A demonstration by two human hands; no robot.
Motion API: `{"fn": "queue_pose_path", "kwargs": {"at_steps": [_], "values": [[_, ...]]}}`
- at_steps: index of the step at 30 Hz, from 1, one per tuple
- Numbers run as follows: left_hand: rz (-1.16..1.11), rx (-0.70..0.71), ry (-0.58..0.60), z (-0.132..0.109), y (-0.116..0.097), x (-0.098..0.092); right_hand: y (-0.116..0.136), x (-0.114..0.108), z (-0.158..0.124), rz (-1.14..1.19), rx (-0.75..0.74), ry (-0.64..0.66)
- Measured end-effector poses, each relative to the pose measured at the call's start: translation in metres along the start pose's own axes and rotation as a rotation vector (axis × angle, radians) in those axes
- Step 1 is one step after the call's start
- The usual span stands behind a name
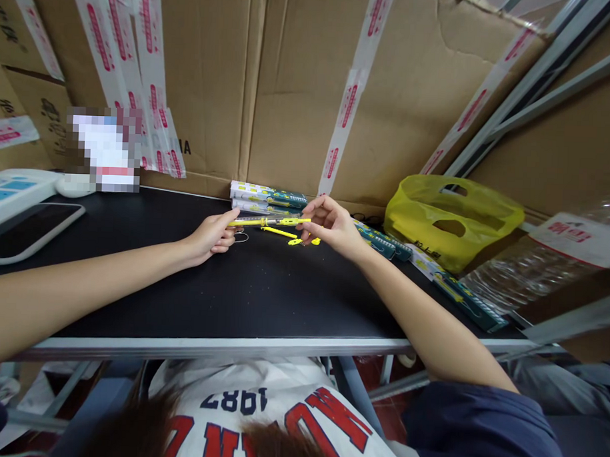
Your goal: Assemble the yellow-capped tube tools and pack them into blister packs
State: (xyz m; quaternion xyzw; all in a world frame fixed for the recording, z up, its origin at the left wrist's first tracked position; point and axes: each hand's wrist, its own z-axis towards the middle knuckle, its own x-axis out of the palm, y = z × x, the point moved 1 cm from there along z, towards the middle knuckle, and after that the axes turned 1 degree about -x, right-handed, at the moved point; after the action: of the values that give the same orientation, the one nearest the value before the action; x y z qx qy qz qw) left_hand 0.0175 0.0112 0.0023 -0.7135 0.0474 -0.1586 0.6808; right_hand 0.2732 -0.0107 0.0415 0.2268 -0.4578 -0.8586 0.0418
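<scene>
A slim yellow-and-grey stick-like tool [265,222] is held level above the black tabletop. Its left end is in my left hand [212,237], whose fingers are closed round it. At the other end, my right hand [332,226] has its thumb and fingertips closed on the yellow tip. Just under the tool lie a thin yellow rod [279,232] and a small yellow piece [295,242], partly hidden by my right hand. A thin loop of wire or cord [241,237] shows beside my left fingers.
Slim printed boxes [269,195] lie behind my hands, and more teal boxes [463,294] run along the right. A yellow plastic bag [435,223] and a large clear bottle [528,263] stand at the right. A phone [32,232] lies at the left. Cardboard [294,88] walls the back.
</scene>
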Motion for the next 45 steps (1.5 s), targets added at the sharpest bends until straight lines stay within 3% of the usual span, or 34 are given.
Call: {"fn": "queue_pose_path", "kwargs": {"at_steps": [13,19,25,28,31,34,38,45], "values": [[0.043,-0.014,-0.018,0.0,0.001,0.0,0.0,0.004,0.0,0.035,0.009,-0.047],[0.214,-0.044,-0.074,-0.001,0.0,0.0,0.004,0.008,-0.002,-0.003,-0.009,-0.065],[0.177,-0.066,-0.076,0.003,0.001,-0.001,0.005,-0.007,0.001,-0.012,0.008,-0.046],[0.146,-0.054,-0.066,0.004,0.002,-0.004,-0.002,-0.025,0.005,-0.189,0.021,-0.118],[0.144,-0.05,-0.065,0.004,0.002,-0.004,-0.013,-0.042,0.007,-0.711,0.001,-0.152],[0.158,-0.05,-0.07,0.004,0.002,-0.003,-0.028,-0.054,0.008,-1.111,0.061,-0.08],[0.166,-0.049,-0.078,0.003,0.002,-0.002,-0.043,-0.057,0.007,-1.214,0.089,0.051],[0.184,-0.045,-0.088,0.003,0.003,-0.002,-0.057,-0.054,0.007,-1.292,0.035,0.147]]}}
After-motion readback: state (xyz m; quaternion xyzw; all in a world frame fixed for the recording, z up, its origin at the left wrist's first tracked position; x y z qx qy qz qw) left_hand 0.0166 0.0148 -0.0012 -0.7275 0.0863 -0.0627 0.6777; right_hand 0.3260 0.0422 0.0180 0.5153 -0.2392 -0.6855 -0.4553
